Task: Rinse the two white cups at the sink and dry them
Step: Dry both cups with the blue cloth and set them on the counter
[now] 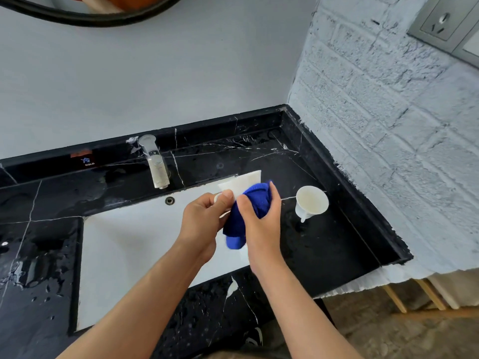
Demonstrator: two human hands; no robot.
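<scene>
While both hands work above the basin's right end, the scene reads so:

Surroundings: a black, white-veined surface (pixel 324 244), wet with drops, carries a white rectangular sink (pixel 124 255) with an overflow hole (pixel 169 200) in its back wall; a chrome tap (pixel 156 164) stands behind it.
Walls: plain pale wall behind; white-painted brick wall (pixel 375 125) to the right, with a grey socket plate (pixel 445 22) near the top corner.
Second cup: a white cup (pixel 311 202) stands upright on the surface, right of the sink, handle turned toward the viewer, apart from both hands.
Held cup: the other white cup (pixel 242 183) is tilted over the sink's back right corner, largely hidden by the cloth and fingers.
Cloth: a blue cloth (pixel 255 203) is bunched against the held cup, its loose end hanging down between the wrists.
Left hand (pixel 204 224): fingers curled round the held cup, thumb on its side.
Right hand (pixel 261 224): grips the blue cloth and presses it onto the cup.
Hands together: close, nearly touching, both forearms bare.
Writing: "COLD" on a small dark label (pixel 86 161) left of the tap.
</scene>
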